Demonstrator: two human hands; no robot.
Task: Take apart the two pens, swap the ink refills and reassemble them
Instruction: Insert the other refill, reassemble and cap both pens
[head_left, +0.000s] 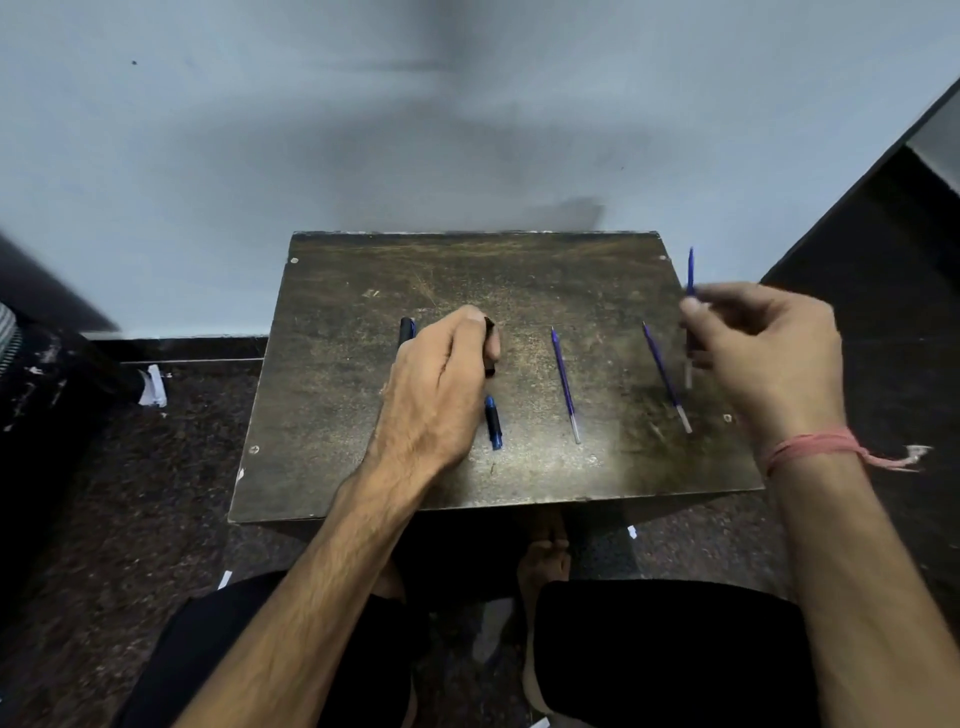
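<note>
Left grip (447, 374) is curled over a black pen barrel (489, 345) down on the counter (363, 291); a black cap (405, 332) pokes out just past its knuckles. Right grip (763, 348) pinches a blue refill (690, 275), blurry, lifted off the counter. Between the two grips lie a second refill (565, 384) and a third (665, 376), plus a short blue pen piece (493, 422) right beside the left one.

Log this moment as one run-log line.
left hand: grips black pen barrel | right hand: pinches blue refill, raised | table: two refills, blue cap
</note>
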